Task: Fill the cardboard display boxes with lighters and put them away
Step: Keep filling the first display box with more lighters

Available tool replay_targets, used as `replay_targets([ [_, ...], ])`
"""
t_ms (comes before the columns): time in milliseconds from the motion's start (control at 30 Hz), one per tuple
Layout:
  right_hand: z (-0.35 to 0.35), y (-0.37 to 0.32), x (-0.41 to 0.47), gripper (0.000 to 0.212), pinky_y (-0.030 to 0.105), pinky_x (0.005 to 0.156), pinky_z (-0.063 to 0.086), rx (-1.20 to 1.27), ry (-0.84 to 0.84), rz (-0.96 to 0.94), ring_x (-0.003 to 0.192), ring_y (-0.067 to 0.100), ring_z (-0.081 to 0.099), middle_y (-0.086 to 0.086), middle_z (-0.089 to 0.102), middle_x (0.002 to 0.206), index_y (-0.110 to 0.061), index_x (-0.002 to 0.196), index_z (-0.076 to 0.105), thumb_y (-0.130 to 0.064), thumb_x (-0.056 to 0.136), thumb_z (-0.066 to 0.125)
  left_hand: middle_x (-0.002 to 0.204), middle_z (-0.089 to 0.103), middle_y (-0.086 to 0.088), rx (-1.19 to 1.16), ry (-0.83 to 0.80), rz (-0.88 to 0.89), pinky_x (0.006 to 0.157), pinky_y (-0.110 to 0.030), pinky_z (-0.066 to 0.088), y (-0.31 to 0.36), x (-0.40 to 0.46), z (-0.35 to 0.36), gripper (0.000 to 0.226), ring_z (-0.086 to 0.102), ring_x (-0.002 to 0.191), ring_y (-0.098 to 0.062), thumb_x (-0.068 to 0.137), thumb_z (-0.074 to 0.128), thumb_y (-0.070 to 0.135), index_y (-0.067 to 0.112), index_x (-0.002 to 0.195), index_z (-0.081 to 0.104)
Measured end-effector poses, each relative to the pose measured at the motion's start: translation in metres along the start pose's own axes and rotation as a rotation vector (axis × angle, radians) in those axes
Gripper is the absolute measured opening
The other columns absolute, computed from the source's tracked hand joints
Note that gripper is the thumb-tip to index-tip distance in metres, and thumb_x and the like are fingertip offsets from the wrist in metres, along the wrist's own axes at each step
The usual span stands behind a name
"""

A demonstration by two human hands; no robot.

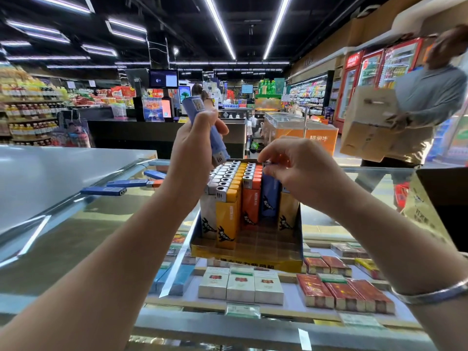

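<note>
A yellow and blue cardboard display box [247, 258] stands on the glass counter [76, 236], holding rows of upright white, yellow, orange and blue lighters. My left hand [195, 150] holds blue lighters [202, 117] raised above the box's far left corner, metal heads pointing down. My right hand [296, 163] pinches the metal top of a blue lighter [269, 196] standing in the box's right side. The front right slots of the box are empty.
Three loose blue lighters [103, 191] lie on the counter to the left. Cigarette packs [240, 287] fill the case under the glass. A person carrying cardboard boxes [367, 125] stands at the right, beyond the counter. A dark object [445, 198] sits at the counter's right edge.
</note>
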State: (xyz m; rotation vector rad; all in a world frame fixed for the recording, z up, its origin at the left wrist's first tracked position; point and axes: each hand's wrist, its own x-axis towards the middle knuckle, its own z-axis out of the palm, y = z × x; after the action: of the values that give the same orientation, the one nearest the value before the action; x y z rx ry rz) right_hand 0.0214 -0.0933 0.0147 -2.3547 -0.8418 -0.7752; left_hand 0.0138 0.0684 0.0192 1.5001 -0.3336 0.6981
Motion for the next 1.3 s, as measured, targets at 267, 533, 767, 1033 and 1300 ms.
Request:
replay_targets([
  [267, -0.002, -0.006, 0.000, 0.018, 0.003, 0.060, 0.032, -0.113, -0.164, -0.002, 0.065, -0.003, 0.036, -0.016, 0.040, 0.069, -0.013, 0.089, 0.064, 0.001, 0.079, 0.065, 0.067, 0.044, 0.000, 0.055, -0.032, -0.003, 0.042, -0.011, 0.036, -0.001, -0.001, 0.000, 0.027, 0.043, 0.046, 0.003, 0.096, 0.039, 0.023, 0.016, 0.073, 0.051],
  [533, 0.002, -0.006, -0.002, 0.015, 0.026, 0.063, 0.029, -0.131, -0.153, 0.009, 0.070, 0.008, 0.041, -0.015, 0.044, 0.068, -0.017, 0.089, 0.067, -0.006, 0.080, 0.062, 0.069, 0.056, -0.001, 0.052, -0.088, 0.034, 0.043, -0.014, 0.041, -0.003, -0.002, -0.001, 0.014, 0.047, 0.046, -0.001, 0.090, 0.057, 0.025, 0.015, 0.087, 0.048],
  [767, -0.006, -0.002, 0.001, 0.032, 0.013, 0.054, 0.038, 0.274, 0.124, 0.043, 0.055, -0.002, 0.049, 0.001, 0.059, 0.074, -0.018, 0.096, 0.053, 0.007, 0.077, 0.058, 0.087, 0.058, -0.008, -0.075, -0.073, 0.022, 0.052, -0.019, 0.052, -0.001, -0.002, -0.003, 0.026, 0.068, 0.067, -0.010, 0.082, 0.066, 0.017, 0.020, 0.095, 0.043],
  [1033, 0.003, -0.007, -0.006, 0.052, 0.028, 0.065, 0.051, 0.006, 0.093, -0.241, 0.076, 0.015, 0.054, -0.009, 0.048, 0.094, -0.014, 0.119, 0.055, 0.011, 0.074, 0.063, 0.082, 0.064, -0.013, -0.144, -0.103, -0.062, 0.051, -0.021, 0.053, 0.002, -0.002, -0.003, 0.029, 0.068, 0.058, -0.017, 0.083, 0.065, 0.021, 0.009, 0.100, 0.044],
  [1300, -0.001, -0.017, -0.005, 0.025, 0.025, 0.067, 0.051, 0.022, 0.250, -0.317, 0.078, 0.013, 0.059, 0.003, 0.062, 0.097, -0.005, 0.111, 0.063, -0.008, 0.086, 0.061, 0.074, 0.068, -0.002, -0.014, -0.165, -0.133, 0.062, -0.022, 0.053, 0.000, 0.000, -0.003, 0.025, 0.067, 0.067, -0.013, 0.093, 0.047, 0.037, 0.012, 0.096, 0.052],
])
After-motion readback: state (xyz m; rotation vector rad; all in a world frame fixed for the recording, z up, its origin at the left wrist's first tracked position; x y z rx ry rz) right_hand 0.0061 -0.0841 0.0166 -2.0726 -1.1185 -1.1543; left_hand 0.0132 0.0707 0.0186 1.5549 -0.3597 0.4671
